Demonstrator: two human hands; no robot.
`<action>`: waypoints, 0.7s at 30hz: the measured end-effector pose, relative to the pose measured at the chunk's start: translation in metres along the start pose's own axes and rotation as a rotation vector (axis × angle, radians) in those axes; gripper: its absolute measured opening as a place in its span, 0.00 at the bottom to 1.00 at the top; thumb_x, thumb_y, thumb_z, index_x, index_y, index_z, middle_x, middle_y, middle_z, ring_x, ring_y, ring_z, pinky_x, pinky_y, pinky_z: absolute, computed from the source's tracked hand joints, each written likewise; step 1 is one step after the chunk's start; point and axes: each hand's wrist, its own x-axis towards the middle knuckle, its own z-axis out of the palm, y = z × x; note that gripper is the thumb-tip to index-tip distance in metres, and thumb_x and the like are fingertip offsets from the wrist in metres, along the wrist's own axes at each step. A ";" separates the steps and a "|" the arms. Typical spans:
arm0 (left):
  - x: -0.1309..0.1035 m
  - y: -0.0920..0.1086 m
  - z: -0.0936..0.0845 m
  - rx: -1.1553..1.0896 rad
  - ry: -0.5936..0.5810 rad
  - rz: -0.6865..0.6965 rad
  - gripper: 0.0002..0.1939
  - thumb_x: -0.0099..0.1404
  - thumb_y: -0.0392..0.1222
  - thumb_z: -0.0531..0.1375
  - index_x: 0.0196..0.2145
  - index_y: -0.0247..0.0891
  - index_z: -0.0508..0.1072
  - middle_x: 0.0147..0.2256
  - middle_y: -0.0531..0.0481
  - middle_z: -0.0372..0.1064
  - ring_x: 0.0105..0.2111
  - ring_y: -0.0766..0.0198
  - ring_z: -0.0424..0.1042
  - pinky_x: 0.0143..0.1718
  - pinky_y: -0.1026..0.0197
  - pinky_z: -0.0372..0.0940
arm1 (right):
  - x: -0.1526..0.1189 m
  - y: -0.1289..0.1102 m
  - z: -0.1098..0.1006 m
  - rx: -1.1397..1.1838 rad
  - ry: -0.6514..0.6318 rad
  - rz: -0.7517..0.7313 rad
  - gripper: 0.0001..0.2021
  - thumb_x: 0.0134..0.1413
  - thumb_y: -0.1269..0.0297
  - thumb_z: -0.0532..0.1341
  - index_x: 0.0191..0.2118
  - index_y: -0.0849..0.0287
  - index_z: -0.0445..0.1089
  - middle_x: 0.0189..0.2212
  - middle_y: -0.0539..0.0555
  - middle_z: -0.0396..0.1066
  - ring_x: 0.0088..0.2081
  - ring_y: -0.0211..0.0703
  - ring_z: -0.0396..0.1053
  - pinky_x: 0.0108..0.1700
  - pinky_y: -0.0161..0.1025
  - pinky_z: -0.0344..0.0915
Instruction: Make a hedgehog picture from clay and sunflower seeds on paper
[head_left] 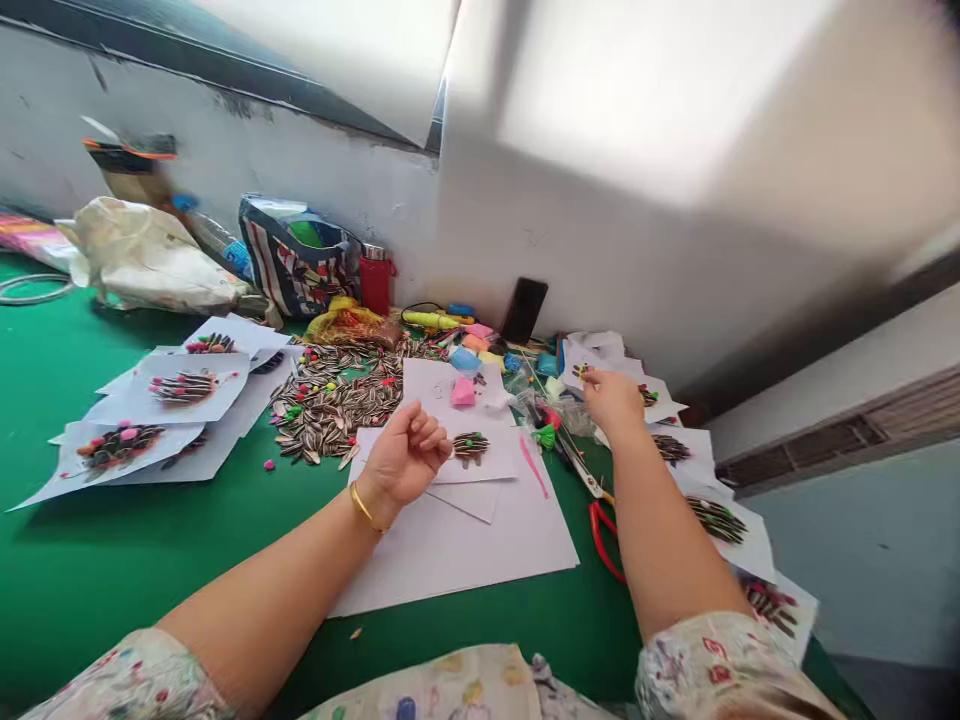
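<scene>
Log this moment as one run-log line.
left hand: curled, on white paper | right hand: reaching to clutter by scissors | seeds: piled behind

Green table [112, 560]: paper sheets [465, 545], seeds [330, 405].

My right hand [613, 400] hiding its fingertips' contents, my left hand [405, 458] curled over an unseen palm, bottle [214, 238] blurred, table [112, 560] cropped left.

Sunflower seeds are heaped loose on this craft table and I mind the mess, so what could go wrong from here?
The right hand reaches across clutter; its forearm passes over the red-handled scissors and might knock them. The left hand rests curled beside the small seed picture; a nudge could perhaps shift its seeds. The seed pile lies unconfined and may scatter over the green table.
</scene>
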 end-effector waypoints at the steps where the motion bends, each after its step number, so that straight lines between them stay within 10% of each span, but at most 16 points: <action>1: 0.000 0.000 0.000 0.002 0.003 0.002 0.21 0.69 0.41 0.56 0.20 0.37 0.55 0.18 0.60 0.45 0.19 0.71 0.50 0.28 0.65 0.62 | 0.003 0.001 0.002 -0.006 -0.022 -0.004 0.19 0.65 0.62 0.50 0.55 0.49 0.72 0.51 0.57 0.72 0.50 0.54 0.67 0.46 0.44 0.63; 13: -0.001 0.000 -0.003 0.002 0.024 -0.002 0.21 0.69 0.40 0.57 0.20 0.37 0.56 0.18 0.60 0.46 0.18 0.72 0.50 0.28 0.64 0.63 | 0.031 -0.024 0.020 -0.127 -0.118 -0.427 0.24 0.54 0.76 0.56 0.55 0.49 0.72 0.49 0.60 0.69 0.51 0.54 0.62 0.48 0.42 0.58; 21: -0.001 0.002 -0.004 -0.005 0.023 0.002 0.20 0.68 0.40 0.57 0.20 0.37 0.56 0.18 0.60 0.46 0.19 0.72 0.51 0.28 0.65 0.62 | 0.020 -0.029 -0.002 -0.104 0.146 -0.367 0.16 0.56 0.72 0.55 0.50 0.63 0.68 0.53 0.66 0.66 0.54 0.59 0.57 0.51 0.50 0.55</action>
